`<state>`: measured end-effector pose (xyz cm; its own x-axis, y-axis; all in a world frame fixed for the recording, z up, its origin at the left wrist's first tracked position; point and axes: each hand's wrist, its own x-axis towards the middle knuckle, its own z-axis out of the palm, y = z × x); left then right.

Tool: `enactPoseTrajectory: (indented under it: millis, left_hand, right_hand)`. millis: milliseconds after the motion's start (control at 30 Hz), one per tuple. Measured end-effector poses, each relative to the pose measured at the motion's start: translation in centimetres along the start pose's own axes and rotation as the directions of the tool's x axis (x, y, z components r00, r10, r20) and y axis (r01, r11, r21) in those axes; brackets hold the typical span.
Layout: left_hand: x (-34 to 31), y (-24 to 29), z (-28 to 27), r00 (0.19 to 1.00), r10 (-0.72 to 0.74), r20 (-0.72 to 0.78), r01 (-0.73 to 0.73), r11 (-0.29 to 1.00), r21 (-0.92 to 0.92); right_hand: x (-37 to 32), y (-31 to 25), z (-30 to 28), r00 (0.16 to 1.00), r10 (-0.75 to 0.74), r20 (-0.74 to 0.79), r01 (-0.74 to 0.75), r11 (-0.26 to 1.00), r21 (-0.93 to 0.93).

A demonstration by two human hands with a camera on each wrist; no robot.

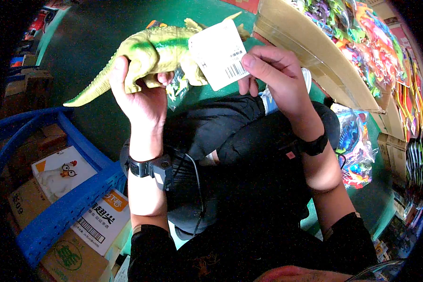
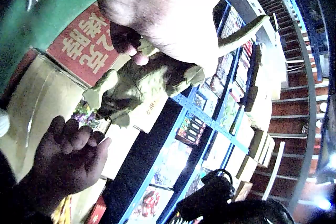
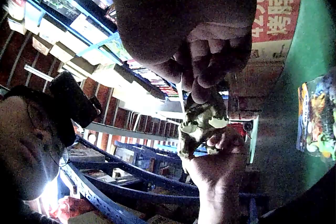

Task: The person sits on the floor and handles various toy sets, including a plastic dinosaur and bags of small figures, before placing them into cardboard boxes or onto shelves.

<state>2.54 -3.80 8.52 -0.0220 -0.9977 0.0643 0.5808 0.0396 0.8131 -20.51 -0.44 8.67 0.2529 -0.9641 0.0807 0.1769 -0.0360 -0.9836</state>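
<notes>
A yellow-green toy dinosaur (image 1: 143,51) with a long tapering tail and a horned head lies sideways in the head view. My left hand (image 1: 143,101) grips it from below by the hind legs, thumb up along its flank. My right hand (image 1: 279,75) pinches the edge of a white card tag (image 1: 218,54) printed with a barcode. The tag overlaps the dinosaur's neck and covers part of its head. In the left wrist view the dinosaur's underside (image 2: 142,85) shows below the left hand. From the right wrist, the tag appears edge-on as a thin white strip (image 3: 182,98).
An open cardboard box (image 1: 310,58) at the right holds bagged colourful toys (image 1: 362,42). More bagged toys (image 1: 355,145) lie on the green floor beside the person's crossed legs. A blue plastic crate (image 1: 66,211) stands at lower left, near printed cartons (image 1: 75,254).
</notes>
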Motion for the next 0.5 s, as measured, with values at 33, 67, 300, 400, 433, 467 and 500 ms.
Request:
enactPoseTrajectory:
  millis: [33,67,300,400,433,467,500]
  left_hand:
    - [0.01,-0.01,-0.11,1.000,0.000,0.000,0.000,1.000,0.000]
    - [0.02,-0.03,-0.32,1.000,-0.008,0.012,0.008,1.000,-0.016]
    - [0.03,0.16,0.05,0.998,0.005,0.066,-0.009,0.999,0.047]
    - [0.18,0.02,-0.61,0.998,-0.001,0.056,0.000,1.000,0.023]
    - [0.16,0.03,-0.59,0.998,-0.001,0.056,0.000,1.000,0.023]
    - [0.12,0.07,-0.47,0.999,-0.004,0.043,0.002,0.999,0.037]
    - [0.07,0.10,-0.39,1.000,-0.006,0.031,0.004,0.999,0.050]
  right_hand:
    - [0.01,0.01,0.02,1.000,0.000,-0.003,0.000,1.000,0.004]
    - [0.02,0.03,0.04,1.000,0.000,-0.007,0.000,1.000,0.009]
    - [0.04,0.28,0.08,1.000,-0.012,-0.011,0.013,1.000,0.023]
    - [0.04,0.30,0.07,1.000,-0.026,-0.012,0.026,0.999,0.029]
    - [0.02,0.20,0.07,1.000,-0.020,-0.011,0.020,0.999,0.031]
    - [0.00,0.08,0.06,1.000,-0.013,-0.010,0.014,0.999,0.032]
    - [-0.14,-0.05,-0.02,1.000,-0.014,-0.010,0.014,0.999,0.032]
